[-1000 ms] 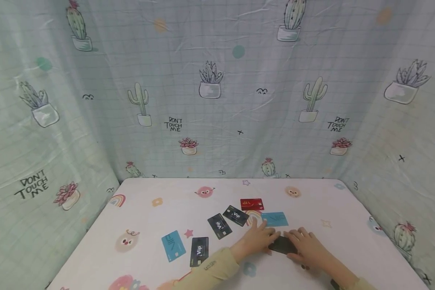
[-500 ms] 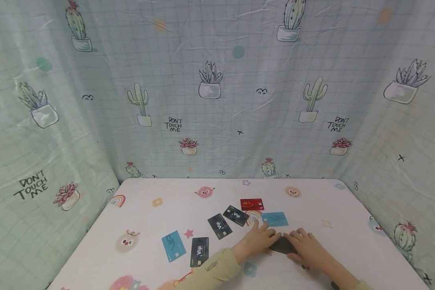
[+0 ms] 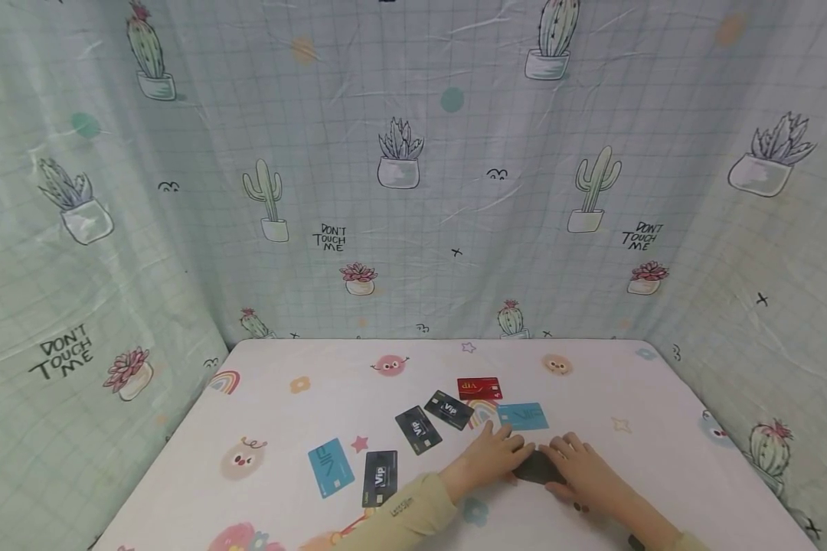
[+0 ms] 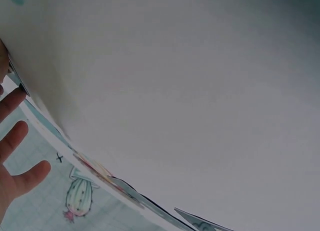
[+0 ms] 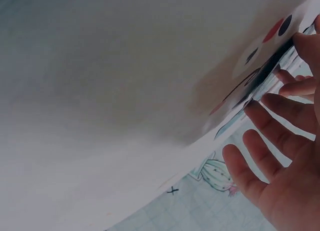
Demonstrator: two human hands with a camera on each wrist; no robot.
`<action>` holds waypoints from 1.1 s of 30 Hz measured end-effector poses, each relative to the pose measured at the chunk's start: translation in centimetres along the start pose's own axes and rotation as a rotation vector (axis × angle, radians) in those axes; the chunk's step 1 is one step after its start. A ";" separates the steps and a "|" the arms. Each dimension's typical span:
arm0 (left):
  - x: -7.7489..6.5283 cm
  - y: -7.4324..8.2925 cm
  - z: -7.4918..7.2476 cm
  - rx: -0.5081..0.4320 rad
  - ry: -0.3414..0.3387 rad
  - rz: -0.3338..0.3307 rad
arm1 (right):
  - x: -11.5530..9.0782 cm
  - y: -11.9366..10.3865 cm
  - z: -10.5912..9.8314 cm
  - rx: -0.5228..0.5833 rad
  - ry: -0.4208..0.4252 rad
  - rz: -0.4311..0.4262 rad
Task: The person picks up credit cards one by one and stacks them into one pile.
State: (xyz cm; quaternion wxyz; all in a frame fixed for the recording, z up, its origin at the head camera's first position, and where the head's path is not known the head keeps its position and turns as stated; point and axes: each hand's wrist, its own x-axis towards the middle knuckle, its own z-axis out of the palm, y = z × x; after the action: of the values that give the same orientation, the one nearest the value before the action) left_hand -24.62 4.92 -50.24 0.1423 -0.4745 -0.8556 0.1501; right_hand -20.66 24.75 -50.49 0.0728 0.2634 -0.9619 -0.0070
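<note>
- A blue card (image 3: pixel 330 467) printed VIP lies on the pale surface (image 3: pixel 282 428), well left of the left hand (image 3: pixel 491 454).
- A black card (image 3: pixel 380 478) rests just beside the left sleeve (image 3: pixel 406 509).
- A second black card (image 3: pixel 418 429) and a third black card (image 3: pixel 449 410) lie nearer the left hand, out to its left.
- A red card (image 3: pixel 478 389) lies beyond the left hand.
- The left hand pinches the left end of a dark card (image 3: pixel 539 466), thumb on the near side.
- A second blue card (image 3: pixel 522 416) sits just past the left fingertips.
- The dark card spans the space between the hands, which stay apart; whether it lies flat or slightly raised, I cannot tell. It looks thin, so probably light, stiff and slippery, best taken by its edges.
- The right hand (image 3: pixel 584 465) pinches the right end, thumb nearest.
- A dark shape (image 3: pixel 635 542) shows beside the right forearm, too hidden to identify.
</note>
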 end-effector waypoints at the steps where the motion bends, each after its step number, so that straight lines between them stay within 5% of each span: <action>1: 0.0 0.0 0.0 0.002 -0.002 0.000 | 0.0 0.0 -0.1 -0.001 0.001 -0.005; 11: -0.1 0.0 -0.3 -0.016 -0.039 -0.011 | 0.2 -0.3 -0.3 -0.022 -0.045 -0.003; 33: -0.2 0.0 -0.2 -0.038 -0.029 -0.039 | 0.1 -0.2 -0.1 -0.100 0.007 -0.032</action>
State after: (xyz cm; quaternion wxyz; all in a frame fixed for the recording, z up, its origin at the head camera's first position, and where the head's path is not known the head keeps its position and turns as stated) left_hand -24.39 4.78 -50.07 0.1235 -0.4581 -0.8694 0.1378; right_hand -20.61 24.53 -50.42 0.0891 0.2746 -0.9558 -0.0554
